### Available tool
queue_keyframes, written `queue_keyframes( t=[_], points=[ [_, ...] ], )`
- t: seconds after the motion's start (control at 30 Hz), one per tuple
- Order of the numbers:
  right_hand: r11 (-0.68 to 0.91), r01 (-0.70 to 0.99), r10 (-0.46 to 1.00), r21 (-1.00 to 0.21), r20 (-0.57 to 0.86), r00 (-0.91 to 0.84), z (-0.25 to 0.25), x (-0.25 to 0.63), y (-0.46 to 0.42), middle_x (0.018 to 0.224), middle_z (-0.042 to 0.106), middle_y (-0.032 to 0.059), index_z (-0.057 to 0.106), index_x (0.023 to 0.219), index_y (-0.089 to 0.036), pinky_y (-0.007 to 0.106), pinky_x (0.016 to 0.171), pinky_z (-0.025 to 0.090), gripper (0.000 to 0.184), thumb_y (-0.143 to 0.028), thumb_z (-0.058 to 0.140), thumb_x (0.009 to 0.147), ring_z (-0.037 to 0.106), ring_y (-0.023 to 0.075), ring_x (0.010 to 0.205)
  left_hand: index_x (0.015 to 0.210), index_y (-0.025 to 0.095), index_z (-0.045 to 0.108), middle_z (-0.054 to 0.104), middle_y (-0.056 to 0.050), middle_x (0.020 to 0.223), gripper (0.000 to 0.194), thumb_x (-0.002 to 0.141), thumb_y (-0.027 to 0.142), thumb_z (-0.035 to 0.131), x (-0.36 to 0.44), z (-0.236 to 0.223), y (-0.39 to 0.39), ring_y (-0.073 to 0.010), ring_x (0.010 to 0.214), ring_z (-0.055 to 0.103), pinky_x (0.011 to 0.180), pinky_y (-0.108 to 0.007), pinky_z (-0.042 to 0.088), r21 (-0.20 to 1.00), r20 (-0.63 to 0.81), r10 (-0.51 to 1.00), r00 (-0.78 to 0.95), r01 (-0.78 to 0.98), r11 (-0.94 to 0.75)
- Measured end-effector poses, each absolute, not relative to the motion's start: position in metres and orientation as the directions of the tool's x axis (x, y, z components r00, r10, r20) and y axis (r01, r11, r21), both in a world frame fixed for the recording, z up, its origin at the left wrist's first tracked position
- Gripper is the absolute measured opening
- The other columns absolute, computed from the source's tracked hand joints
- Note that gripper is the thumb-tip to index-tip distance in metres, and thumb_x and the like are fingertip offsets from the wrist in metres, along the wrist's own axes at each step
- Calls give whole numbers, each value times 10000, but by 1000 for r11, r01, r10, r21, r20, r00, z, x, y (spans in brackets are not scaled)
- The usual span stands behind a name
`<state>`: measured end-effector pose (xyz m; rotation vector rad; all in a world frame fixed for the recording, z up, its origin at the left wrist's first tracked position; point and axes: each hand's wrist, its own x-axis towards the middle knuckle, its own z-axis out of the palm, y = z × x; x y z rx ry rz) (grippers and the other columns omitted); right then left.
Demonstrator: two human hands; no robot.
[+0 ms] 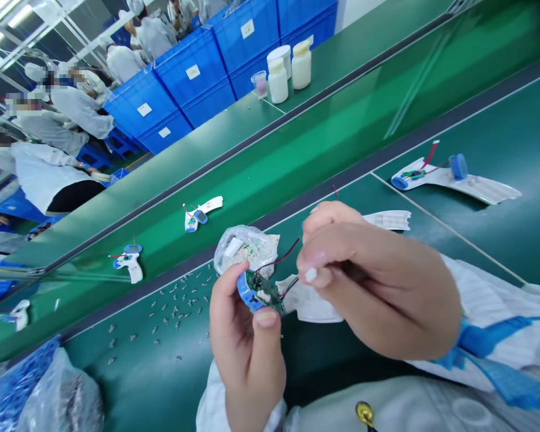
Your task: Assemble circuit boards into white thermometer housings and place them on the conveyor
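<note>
My left hand (247, 354) grips a small circuit board in a blue plastic housing (252, 291) between thumb and fingers, with the board side showing. Thin red and dark wires (281, 259) run from the board to my right hand (378, 282), whose fingers are pinched together around them. A small white piece (312, 274) shows at the right fingertips; whether it is a connector I cannot make out. Under the hands lies a white plastic shell part (312, 303), partly covered. Another white shell (389, 220) sticks out behind the right hand.
A clear plastic bag of small parts (245, 249) lies beyond my left hand. Several tiny metal pieces (175, 312) are scattered leftward. White gun-shaped housings (472, 183) lie at right and along the green belt (252, 204). Bottles (278, 81), blue crates (189, 72) and other people stand beyond.
</note>
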<state>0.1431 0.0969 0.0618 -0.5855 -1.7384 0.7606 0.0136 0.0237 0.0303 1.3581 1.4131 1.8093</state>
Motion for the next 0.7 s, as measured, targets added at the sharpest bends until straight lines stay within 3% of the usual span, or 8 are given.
queue_keyframes(
  t=[0.2,0.43,0.7],
  points=[
    [692,4,663,-722,633,-400,65,145,98,571,523,-66,570,714,-171,311,719,371,125,-77,539,791,399,70,556,1166,222,628,670,-8,1049,304,880,325,611,18,35,25,-138,911,645,801,-197,499,831,538,746,-392,396,-391],
    [676,86,671,-732,562,-484,67,146,95,540,476,-44,594,629,-157,320,659,309,191,-69,521,783,333,99,598,1199,207,605,656,5,1033,332,876,283,612,16,37,23,-106,870,635,801,-174,493,798,568,754,-330,446,-406],
    [676,109,679,-729,558,-477,68,146,96,549,475,-37,595,637,-150,327,654,302,198,-56,505,787,351,105,609,1187,211,609,668,-13,1034,329,873,307,598,16,37,22,-150,877,648,785,-236,520,806,550,776,-310,443,-394]
  ],
)
